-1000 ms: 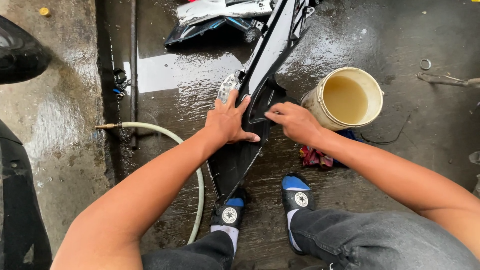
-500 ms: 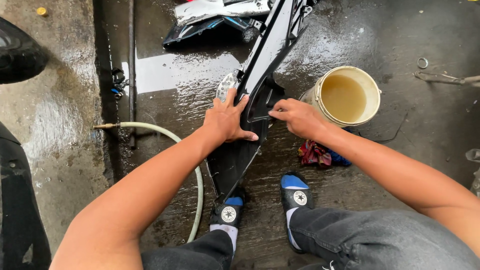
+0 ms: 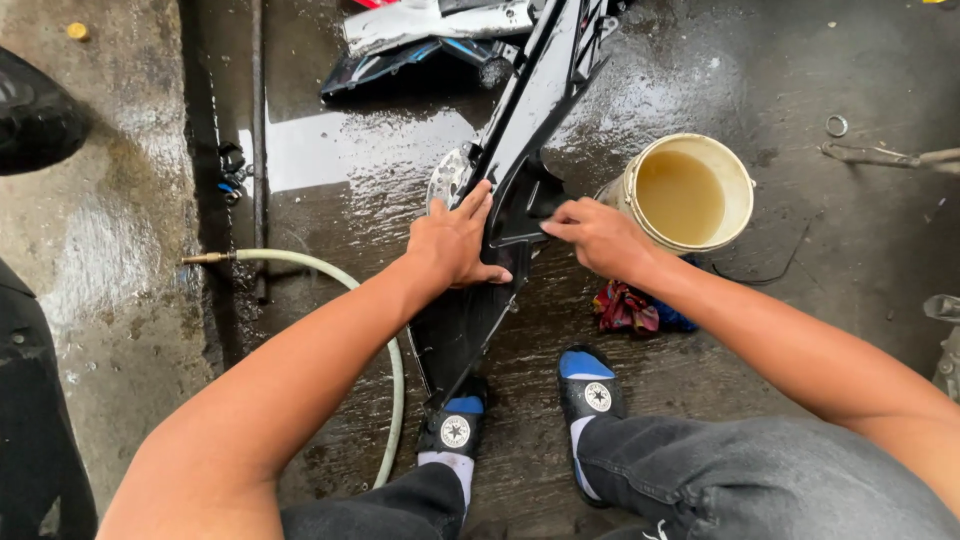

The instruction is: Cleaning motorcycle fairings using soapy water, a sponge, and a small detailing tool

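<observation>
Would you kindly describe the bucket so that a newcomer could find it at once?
Start from the long black panel lying on the wet floor, which both hands press on. Just beyond the right hand stands the bucket: round, cream-coloured, open-topped and filled with murky brownish water, with a crumpled red-and-blue rag beside it.

Long black plastic body panel (image 3: 520,150) with a white strip, wet, lying slantwise on soaked concrete, lower end by the shoe, upper end far.
</observation>
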